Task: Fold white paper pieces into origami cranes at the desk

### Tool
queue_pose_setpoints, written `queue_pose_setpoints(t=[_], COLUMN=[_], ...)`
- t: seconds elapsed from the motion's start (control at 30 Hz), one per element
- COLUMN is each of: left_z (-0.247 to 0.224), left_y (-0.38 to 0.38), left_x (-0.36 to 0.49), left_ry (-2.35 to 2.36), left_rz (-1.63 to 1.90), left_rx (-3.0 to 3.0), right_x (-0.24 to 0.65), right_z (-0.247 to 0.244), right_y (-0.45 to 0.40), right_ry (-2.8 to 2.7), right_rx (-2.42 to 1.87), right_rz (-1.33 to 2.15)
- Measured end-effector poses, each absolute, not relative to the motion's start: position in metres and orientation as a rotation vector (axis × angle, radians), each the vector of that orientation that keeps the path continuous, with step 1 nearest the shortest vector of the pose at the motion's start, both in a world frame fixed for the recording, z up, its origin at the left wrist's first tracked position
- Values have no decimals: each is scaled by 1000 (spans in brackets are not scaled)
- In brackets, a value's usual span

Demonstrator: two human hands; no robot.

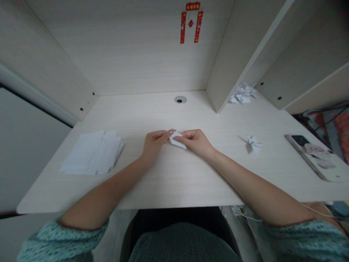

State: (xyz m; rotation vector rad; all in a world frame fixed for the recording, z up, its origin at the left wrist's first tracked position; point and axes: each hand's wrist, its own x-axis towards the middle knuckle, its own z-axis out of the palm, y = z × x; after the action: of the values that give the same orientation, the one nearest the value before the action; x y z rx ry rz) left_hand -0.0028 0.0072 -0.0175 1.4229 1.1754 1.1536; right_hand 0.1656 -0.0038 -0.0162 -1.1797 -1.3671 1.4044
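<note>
A small folded piece of white paper (178,141) is held between both hands over the middle of the desk. My left hand (157,142) pinches its upper left end, with the thumb on top. At its right side my right hand (196,141) grips the paper between thumb and fingers. A stack of loose white paper sheets (91,153) lies on the desk to the left. One folded white paper piece with pointed ends (253,142) rests to the right of my right hand.
Many folded white papers (243,93) are heaped behind the upright divider (229,72) at the back right. A phone (316,156) lies near the right edge of the desk (174,185). A round cable hole (180,99) is near the back wall, below red paper decorations (191,23).
</note>
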Motion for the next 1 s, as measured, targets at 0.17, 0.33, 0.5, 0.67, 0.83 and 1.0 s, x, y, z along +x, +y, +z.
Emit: queue_pose_setpoints(t=[0.17,0.33,0.5,0.67,0.83,1.0], left_z=[-13,-12,-13,-12,-7,-7], left_y=[6,7,9,8,4,2], left_x=[-4,-4,-4,-3,-1,-1], left_ry=[1215,1202,1153,1160,1180,1207], left_rz=[1165,1157,1173,1262,1307,1310], left_rx=[1448,1392,1321,1324,1351,1378], right_x=[165,165,165,164,163,164], right_z=[-16,-17,-16,-19,-17,-16], right_y=[-4,-3,-4,-4,-5,-4], right_ry=[-1387,-1413,-1428,-1437,-1423,-1417], right_rx=[-1166,-1136,-1132,-1119,-1125,-1123], right_rz=[1413,1426,1438,1437,1442,1468])
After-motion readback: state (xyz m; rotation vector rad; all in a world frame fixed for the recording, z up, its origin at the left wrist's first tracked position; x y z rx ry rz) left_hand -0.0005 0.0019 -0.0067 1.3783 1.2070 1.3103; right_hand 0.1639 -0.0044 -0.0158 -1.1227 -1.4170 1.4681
